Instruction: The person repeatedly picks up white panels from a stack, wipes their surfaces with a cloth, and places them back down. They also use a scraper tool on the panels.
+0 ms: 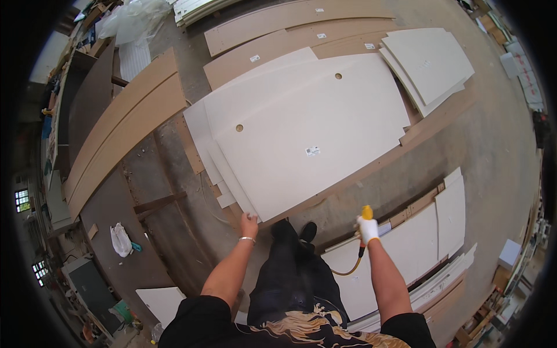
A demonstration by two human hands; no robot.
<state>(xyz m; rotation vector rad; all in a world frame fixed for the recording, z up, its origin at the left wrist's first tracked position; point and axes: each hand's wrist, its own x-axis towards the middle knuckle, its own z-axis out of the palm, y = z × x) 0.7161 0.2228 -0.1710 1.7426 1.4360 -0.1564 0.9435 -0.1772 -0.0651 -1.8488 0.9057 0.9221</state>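
Observation:
A large white panel with two round holes and a small label lies on top of a stack in front of me. At its near left corner is my bare left hand, fingers bent and closed around the panel's edge. My right hand, in a white glove, is wrapped round a yellow air blow gun and held away from the panel on the right. A yellow-brown hose runs down from the gun and curves toward my legs.
More white panels are stacked at the far right, others at the near right. Brown boards lean in at the left. Long boards lie behind the stack. A white glove rests on a dark sheet at left.

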